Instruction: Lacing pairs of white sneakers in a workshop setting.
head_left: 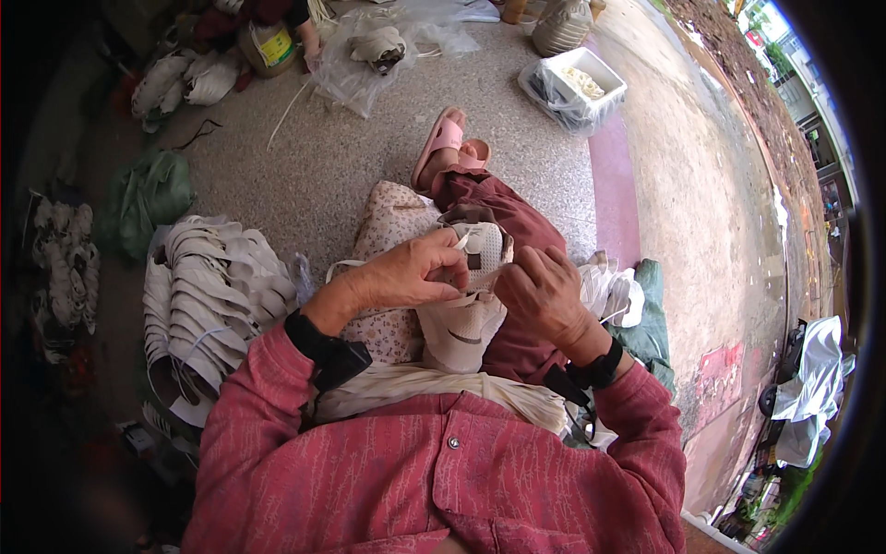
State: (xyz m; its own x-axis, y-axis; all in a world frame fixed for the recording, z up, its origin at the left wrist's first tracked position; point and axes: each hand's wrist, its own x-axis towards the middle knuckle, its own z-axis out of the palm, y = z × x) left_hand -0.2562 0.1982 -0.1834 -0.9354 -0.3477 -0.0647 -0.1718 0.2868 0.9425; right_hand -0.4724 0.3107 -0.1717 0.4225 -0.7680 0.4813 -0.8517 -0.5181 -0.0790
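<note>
A white mesh shoe upper (pixel 454 340) rests on my lap between my thighs, with a dark patch inside its opening. On its left side my left hand (pixel 415 268) is closed, thumb and fingers pinched on a white shoelace (pixel 463 239) whose end sticks up. My right hand (pixel 546 294) is closed at the upper's right edge; its fingertips are bunched together, and what they pinch is hidden. A bundle of long off-white laces (pixel 406 388) lies across my lap, below the upper. Patterned cloth (pixel 388 222) covers my left leg.
Stacked white shoe uppers (pixel 203 305) stand at my left, beside a green sack (pixel 152 198). More white uppers (pixel 609 291) lie at my right on green cloth (pixel 653 323). Ahead are a white box (pixel 598 76), a plastic bag (pixel 355 83) and another person's hand (pixel 309 42) near a jar (pixel 268 48).
</note>
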